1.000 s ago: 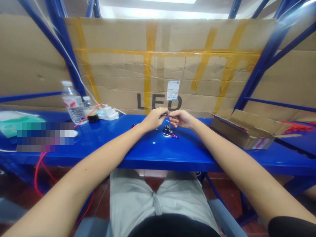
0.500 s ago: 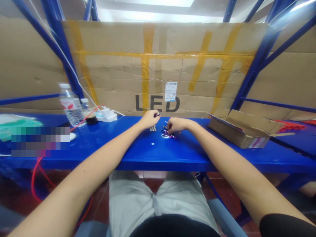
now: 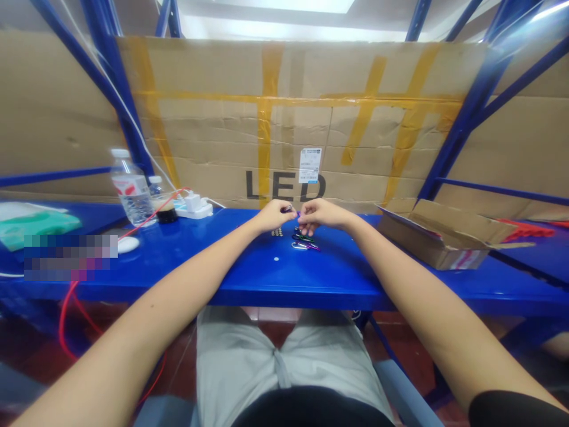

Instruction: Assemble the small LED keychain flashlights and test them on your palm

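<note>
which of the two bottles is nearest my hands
The shorter bottle, the one dark in its lower part, beside the white power strip. It stands nearer your left hand than the taller, clear bottle does.

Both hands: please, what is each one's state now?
Left hand: closed, holding a small shiny metallic piece.
Right hand: closed, apparently pinching a small purple piece; shape unclear.

Shining white from the ceiling panel (image 3: 306, 6), flaring in streaks at the upper right, shading the blue tabletop (image 3: 306, 273) softly beside the forearms (image 3: 418, 308), dimming toward the floor (image 3: 184, 356) underneath; stretching them toward the lower corners, smearing around the edges, softening small metal pieces (image 3: 277, 232) near the center, covering one leftward patch with coarse pixel blocks (image 3: 71, 258)
</note>
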Available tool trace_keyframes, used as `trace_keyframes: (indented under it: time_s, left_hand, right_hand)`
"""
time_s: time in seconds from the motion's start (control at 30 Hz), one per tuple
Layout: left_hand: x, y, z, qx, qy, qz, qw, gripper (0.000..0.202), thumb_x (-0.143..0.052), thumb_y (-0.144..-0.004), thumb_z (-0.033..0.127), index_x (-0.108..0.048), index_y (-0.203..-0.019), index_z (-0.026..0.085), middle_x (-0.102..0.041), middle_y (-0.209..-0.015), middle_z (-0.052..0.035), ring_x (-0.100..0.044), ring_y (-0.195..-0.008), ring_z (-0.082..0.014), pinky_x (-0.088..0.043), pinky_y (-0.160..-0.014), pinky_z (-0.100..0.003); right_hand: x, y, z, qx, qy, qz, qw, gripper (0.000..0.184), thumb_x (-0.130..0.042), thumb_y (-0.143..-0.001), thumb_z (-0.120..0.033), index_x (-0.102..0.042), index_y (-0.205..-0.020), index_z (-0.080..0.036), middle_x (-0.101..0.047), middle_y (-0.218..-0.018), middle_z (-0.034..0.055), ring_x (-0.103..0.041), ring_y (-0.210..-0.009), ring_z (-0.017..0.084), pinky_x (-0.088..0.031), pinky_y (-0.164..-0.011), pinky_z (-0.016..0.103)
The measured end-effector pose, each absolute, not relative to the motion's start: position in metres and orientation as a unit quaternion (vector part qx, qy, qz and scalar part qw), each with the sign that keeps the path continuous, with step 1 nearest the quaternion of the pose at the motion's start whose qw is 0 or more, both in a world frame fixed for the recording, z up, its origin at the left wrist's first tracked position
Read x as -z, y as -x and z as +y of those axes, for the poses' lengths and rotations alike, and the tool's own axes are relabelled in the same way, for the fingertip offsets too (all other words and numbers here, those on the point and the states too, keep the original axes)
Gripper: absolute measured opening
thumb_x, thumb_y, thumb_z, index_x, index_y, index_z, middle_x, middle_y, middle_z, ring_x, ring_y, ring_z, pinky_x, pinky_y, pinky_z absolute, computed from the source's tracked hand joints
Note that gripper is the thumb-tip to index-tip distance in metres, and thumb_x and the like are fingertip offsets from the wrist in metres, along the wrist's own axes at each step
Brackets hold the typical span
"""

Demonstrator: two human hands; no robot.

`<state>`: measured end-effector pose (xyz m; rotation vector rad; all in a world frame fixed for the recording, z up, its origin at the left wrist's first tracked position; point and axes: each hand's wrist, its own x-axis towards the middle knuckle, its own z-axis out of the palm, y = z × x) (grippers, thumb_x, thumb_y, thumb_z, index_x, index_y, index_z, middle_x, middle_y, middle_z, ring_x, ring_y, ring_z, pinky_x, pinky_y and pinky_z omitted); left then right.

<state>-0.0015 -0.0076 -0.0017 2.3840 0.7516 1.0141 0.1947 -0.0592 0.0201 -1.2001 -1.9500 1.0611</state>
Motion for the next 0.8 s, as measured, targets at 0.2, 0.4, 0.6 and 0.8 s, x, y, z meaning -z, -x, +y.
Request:
trace_keyframes:
  time_s: [0.2,0.4,0.6,0.8]
  left_hand:
    - [-0.002,0.003,-0.012,-0.438,-0.838,0.267,0.183,0.015,-0.069,-0.078,0.026,-0.07,-0.088,0.014,-0.068,-0.079,-0.0022,-0.056,-0.073,-0.0145,-0.044,-0.071,-0.029]
    - [-0.008,0.006,-0.016,-0.405,-0.86,0.249,0.185,0.011,-0.067,-0.081,0.023,-0.074,-0.083,0.015,-0.07,-0.076,-0.0027,-0.058,-0.072,-0.0148,-0.043,-0.071,-0.028]
    - [-0.007,0.003,-0.018,-0.43,-0.85,0.26,0.159,0.009,-0.063,-0.083,0.019,-0.071,-0.08,0.016,-0.07,-0.078,-0.0027,-0.06,-0.075,-0.0158,-0.045,-0.073,-0.029]
    - [-0.004,0.0,-0.02,-0.439,-0.844,0.271,0.148,0.01,-0.062,-0.083,0.022,-0.069,-0.08,0.016,-0.068,-0.075,-0.0021,-0.057,-0.073,-0.0156,-0.044,-0.071,-0.029]
  right_hand:
    - [-0.019,-0.201,-0.055,-0.487,0.391,-0.706,0.333,0.02,-0.076,-0.085,-0.027,-0.063,-0.081,-0.012,-0.068,-0.07,0.0048,-0.065,-0.056,0.012,-0.059,-0.058,0.026]
    - [-0.021,-0.198,-0.059,-0.55,0.376,-0.667,0.334,0.002,-0.064,-0.085,-0.013,-0.063,-0.085,-0.011,-0.065,-0.069,0.0047,-0.062,-0.057,0.013,-0.055,-0.055,0.026]
    - [-0.019,-0.189,-0.061,-0.558,0.368,-0.621,0.41,0.012,-0.062,-0.079,-0.009,-0.053,-0.076,-0.016,-0.055,-0.061,0.0014,-0.048,-0.051,0.01,-0.042,-0.046,0.023]
    - [-0.02,-0.18,-0.062,-0.521,0.41,-0.594,0.456,0.02,-0.06,-0.071,-0.009,-0.042,-0.069,-0.019,-0.034,-0.054,-0.0071,-0.027,-0.046,0.005,-0.022,-0.042,0.018]
